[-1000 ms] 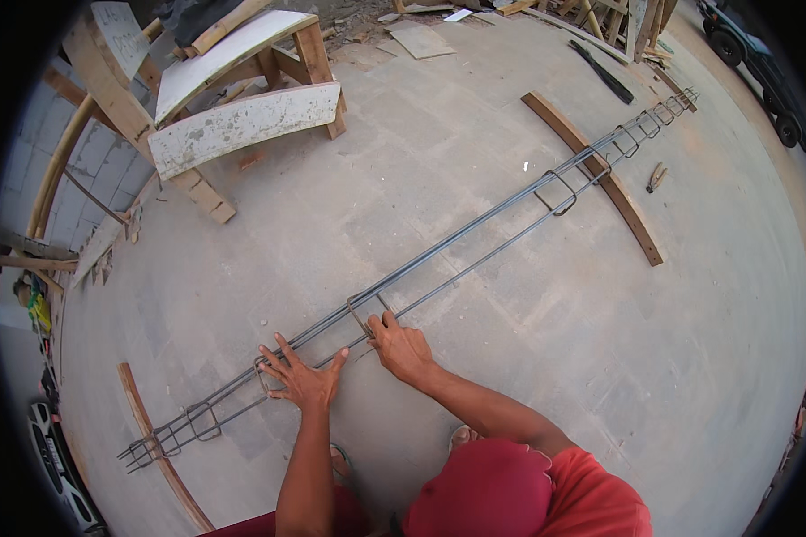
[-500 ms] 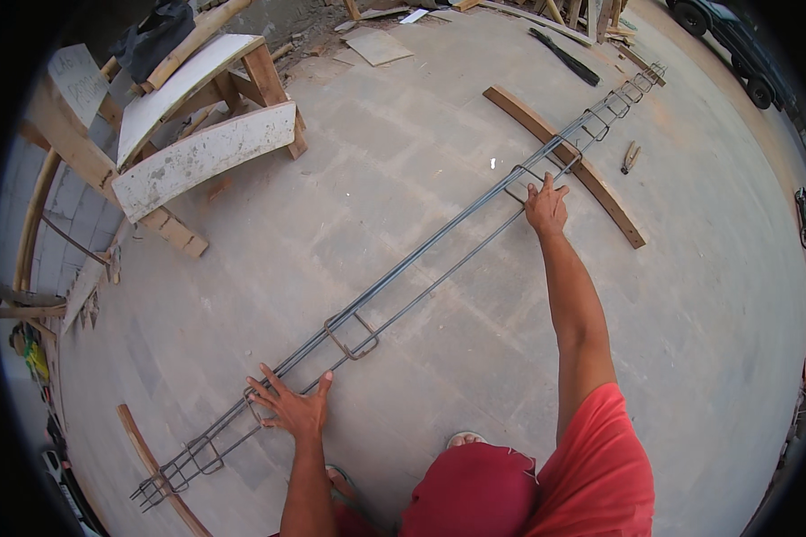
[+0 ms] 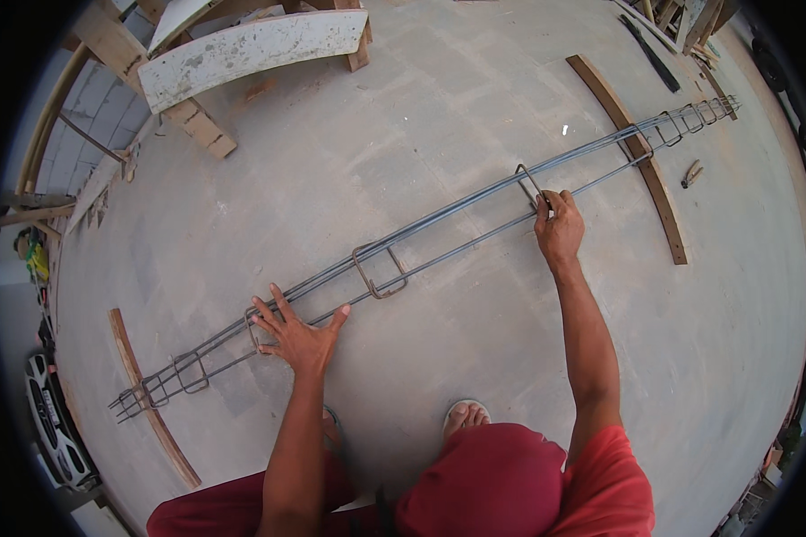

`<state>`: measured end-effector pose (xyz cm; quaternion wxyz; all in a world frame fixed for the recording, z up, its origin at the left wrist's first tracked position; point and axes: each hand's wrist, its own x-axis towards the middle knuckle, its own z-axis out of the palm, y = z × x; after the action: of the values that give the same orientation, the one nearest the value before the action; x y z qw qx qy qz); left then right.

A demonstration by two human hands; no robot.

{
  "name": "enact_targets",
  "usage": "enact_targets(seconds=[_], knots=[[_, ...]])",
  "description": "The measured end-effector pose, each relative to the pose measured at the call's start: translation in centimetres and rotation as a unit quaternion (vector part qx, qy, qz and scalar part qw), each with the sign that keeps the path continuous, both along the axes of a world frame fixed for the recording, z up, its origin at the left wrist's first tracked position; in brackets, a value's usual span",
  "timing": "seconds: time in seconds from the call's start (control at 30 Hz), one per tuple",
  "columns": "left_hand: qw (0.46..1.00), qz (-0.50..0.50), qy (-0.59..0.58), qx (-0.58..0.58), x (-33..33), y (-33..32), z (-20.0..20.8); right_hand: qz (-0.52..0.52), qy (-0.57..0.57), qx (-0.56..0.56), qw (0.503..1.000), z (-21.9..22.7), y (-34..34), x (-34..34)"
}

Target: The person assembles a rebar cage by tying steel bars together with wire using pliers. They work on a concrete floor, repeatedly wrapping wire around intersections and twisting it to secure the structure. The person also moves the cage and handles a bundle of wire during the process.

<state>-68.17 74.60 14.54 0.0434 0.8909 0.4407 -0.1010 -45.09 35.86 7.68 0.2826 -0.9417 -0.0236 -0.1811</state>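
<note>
A long rebar cage of thin steel rods (image 3: 457,205) stretches diagonally from lower left to upper right, with bent wire stirrups spaced along it. My right hand (image 3: 560,228) pinches the lower corner of one rectangular stirrup (image 3: 527,179), which leans across the rods. Over the left part of the cage, my left hand (image 3: 302,342) is spread, fingers apart, beside another stirrup (image 3: 250,326); whether it presses on the rods is unclear. Between my hands, a tilted stirrup (image 3: 381,293) hangs round the rods.
Wooden strips lie beneath the cage at left (image 3: 143,391) and right (image 3: 658,192). Pliers (image 3: 692,174) rest beyond the right strip, and a dark strip-like bundle (image 3: 651,55) lies farther back. A wooden bench (image 3: 260,58) stands at upper left. My sandalled foot (image 3: 466,414) is near the cage.
My right hand has gone from spread fingers to a pinch on the stirrup, which now sits farther left of the right wooden strip. My view has shifted; my left hand stays spread.
</note>
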Motion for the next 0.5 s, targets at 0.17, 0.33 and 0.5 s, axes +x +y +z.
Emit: enact_targets(seconds=[0.17,0.33,0.5], knots=[[1.0,0.001,-0.026,-0.015,-0.1,0.2,-0.2,0.064,-0.018,-0.002,0.998,-0.2,3.5,-3.3],[0.999,-0.037,-0.03,0.012,0.1,-0.7,0.6,0.066,-0.029,0.019,0.997,-0.2,3.7,-3.5],[0.948,-0.263,-0.169,-0.068,2.7,-9.5,1.4,0.056,-0.064,-0.006,0.996,-0.2,2.2,-2.2]])
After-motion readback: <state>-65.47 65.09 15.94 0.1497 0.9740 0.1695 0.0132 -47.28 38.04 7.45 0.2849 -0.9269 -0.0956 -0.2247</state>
